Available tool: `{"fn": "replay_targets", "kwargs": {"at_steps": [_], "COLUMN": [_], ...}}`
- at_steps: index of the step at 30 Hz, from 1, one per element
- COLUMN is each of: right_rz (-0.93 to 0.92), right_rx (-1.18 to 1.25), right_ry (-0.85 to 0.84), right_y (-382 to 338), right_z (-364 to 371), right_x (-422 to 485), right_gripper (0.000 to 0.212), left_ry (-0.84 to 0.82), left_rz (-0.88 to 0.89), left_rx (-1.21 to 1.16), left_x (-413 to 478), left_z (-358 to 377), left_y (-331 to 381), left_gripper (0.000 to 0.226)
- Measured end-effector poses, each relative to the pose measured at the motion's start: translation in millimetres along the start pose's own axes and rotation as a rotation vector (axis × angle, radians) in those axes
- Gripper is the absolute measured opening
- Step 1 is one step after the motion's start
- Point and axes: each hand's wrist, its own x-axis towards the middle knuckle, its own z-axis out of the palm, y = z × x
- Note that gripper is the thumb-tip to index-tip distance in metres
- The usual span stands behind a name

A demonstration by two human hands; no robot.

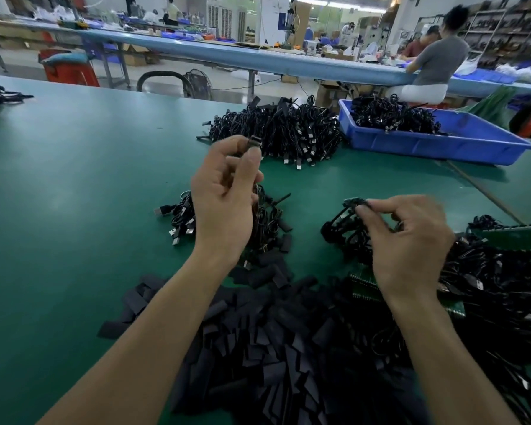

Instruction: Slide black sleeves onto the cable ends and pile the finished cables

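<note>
My left hand is raised over the green table and pinches a small dark cable end between thumb and fingers. My right hand pinches a coiled black cable at its top, just above the table. A heap of flat black sleeves lies in front of me. A small pile of cables sits behind my left hand. Loose black cables are heaped at the right.
A large pile of black cables lies farther back, beside a blue bin holding more cables. A green board lies at the right. A seated person works at the far blue bench.
</note>
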Motion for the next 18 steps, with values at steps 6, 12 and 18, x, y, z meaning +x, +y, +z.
{"fn": "replay_targets", "kwargs": {"at_steps": [6,12,18], "right_rz": [-0.096,-0.122,-0.158], "right_rx": [-0.237,-0.246,-0.180], "right_ry": [-0.463,-0.584,-0.931], "right_y": [-27,-54,-60], "right_z": [-1,-17,5], "right_x": [-16,-26,-50], "right_gripper": [0.010,0.024,0.033], "left_ry": [-0.165,-0.291,-0.459], "left_rz": [0.278,0.074,-0.105], "left_rx": [0.664,0.903,0.916], "left_x": [-3,-4,-6], "left_z": [-10,-7,-13], "left_y": [10,10,-1], "left_gripper": [0.018,0.036,0.036]}}
